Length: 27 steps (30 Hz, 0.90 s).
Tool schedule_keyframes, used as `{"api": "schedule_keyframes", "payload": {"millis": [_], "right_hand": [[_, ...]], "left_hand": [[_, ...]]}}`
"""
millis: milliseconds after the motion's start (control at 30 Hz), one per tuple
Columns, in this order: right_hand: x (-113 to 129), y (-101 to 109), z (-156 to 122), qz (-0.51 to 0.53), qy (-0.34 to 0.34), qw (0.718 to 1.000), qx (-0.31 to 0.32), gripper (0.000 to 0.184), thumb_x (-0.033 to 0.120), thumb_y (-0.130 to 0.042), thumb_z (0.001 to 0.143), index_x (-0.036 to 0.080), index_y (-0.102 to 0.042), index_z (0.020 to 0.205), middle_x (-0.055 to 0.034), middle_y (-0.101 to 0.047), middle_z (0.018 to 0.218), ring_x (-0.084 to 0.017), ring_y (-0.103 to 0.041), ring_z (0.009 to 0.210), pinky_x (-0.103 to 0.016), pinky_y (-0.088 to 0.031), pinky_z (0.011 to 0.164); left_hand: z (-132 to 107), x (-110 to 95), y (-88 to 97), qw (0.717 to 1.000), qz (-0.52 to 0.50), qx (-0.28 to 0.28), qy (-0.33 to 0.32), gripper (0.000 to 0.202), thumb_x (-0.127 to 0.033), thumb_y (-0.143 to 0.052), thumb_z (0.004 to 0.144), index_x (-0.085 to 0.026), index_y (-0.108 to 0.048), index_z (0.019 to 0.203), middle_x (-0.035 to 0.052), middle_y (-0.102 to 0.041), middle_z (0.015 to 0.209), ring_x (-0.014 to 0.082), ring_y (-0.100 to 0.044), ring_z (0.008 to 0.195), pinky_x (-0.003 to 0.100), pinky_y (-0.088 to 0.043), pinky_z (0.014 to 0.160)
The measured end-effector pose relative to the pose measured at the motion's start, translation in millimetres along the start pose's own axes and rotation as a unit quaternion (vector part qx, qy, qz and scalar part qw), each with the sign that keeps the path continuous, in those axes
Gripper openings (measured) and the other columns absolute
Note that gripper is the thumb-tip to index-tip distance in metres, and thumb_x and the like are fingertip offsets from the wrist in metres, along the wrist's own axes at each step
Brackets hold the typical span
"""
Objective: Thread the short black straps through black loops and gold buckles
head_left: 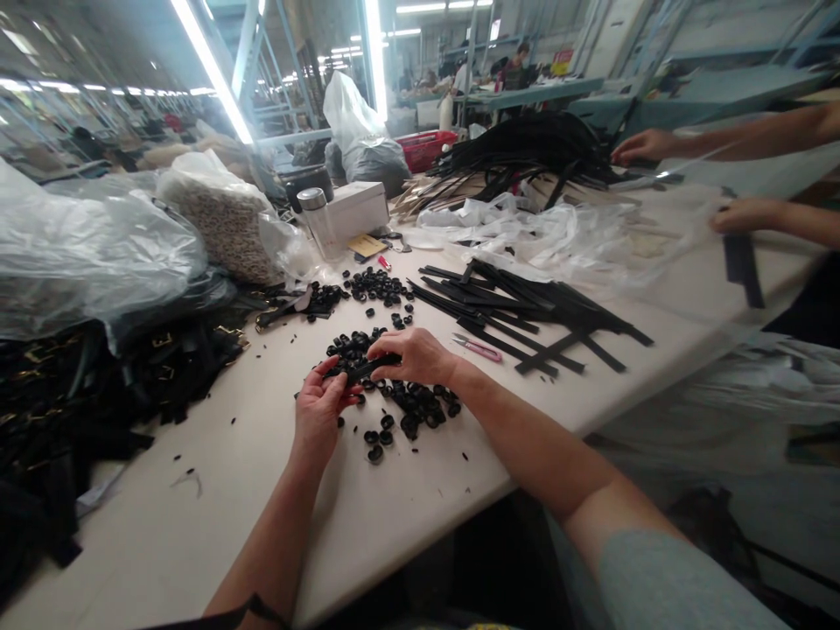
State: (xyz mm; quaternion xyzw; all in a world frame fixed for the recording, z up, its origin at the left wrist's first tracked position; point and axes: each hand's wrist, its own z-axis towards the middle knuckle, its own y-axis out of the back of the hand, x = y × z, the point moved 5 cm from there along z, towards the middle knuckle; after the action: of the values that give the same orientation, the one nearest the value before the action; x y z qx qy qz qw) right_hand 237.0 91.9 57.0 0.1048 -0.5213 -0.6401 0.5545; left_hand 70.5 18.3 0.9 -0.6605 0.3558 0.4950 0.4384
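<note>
Between my two hands a short black strap [371, 367] is held over the pale table. My left hand [321, 395] pinches its left end, fingertips close together. The other end sits between the thumb and fingers of my right hand [415, 356]. Small black strap loops [420, 407] lie in a loose pile under and around both hands, partly hidden by them. Another cluster of black loops [377, 284] lies a little farther back. To the right of my right hand are pink-handled thread snips [478, 347] and a heap of flat black straps [525, 306].
Black straps with gold buckles [164, 350] are piled at the left, below plastic bags [98, 245]. A clear bottle [318, 223] and a white box [358, 210] stand at the back. At the right, a co-worker's hands [748, 215] hold dark strips near plastic sheeting [557, 232].
</note>
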Motion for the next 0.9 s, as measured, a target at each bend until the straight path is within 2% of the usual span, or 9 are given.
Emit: {"api": "schedule_keyframes", "payload": {"millis": [267,700,800,900], "right_hand": [[3,-13,-1,-0.002,0.028,0.999,-0.034,0.024,0.039,-0.067,0.081,0.021,-0.071,0.096,-0.0013,-0.071,0.091,-0.012,-0.065,0.076,-0.021,-0.044,0.067],[7,-13,0,-0.002,0.026,0.999,-0.024,0.016,0.033,-0.067,0.082,0.018,-0.071,0.085,-0.0016,-0.07,0.083,-0.011,-0.063,0.072,-0.02,-0.042,0.065],[8,-13,-1,-0.014,0.029,0.999,-0.021,0.014,0.031,-0.064,0.083,0.018,-0.07,0.081,-0.0016,-0.07,0.079,-0.011,-0.061,0.069,-0.02,-0.041,0.063],[8,-14,-1,-0.025,0.025,0.999,-0.018,0.015,0.03,-0.062,0.084,0.018,-0.07,0.08,-0.0017,-0.07,0.079,-0.011,-0.06,0.069,-0.02,-0.039,0.062]], "left_hand": [[2,5,0.5,1.0,-0.019,0.0,0.017,0.057,-0.03,-0.077,0.066,-0.016,-0.054,0.116,-0.0011,-0.064,0.071,0.0117,-0.066,0.058,0.018,-0.053,0.052],[2,6,-2.4,0.999,-0.039,0.015,0.034,0.059,-0.03,-0.079,0.064,-0.016,-0.057,0.117,-0.0003,-0.065,0.068,0.0106,-0.064,0.057,0.018,-0.053,0.053],[0,5,-3.6,0.999,-0.021,0.03,0.025,0.054,-0.035,-0.079,0.065,-0.015,-0.061,0.112,0.0012,-0.066,0.074,0.0108,-0.064,0.058,0.02,-0.053,0.056],[-3,2,-4.8,0.997,0.057,0.056,-0.016,0.045,-0.038,-0.077,0.068,-0.015,-0.066,0.105,0.0041,-0.069,0.081,0.012,-0.064,0.063,0.025,-0.054,0.063]]}}
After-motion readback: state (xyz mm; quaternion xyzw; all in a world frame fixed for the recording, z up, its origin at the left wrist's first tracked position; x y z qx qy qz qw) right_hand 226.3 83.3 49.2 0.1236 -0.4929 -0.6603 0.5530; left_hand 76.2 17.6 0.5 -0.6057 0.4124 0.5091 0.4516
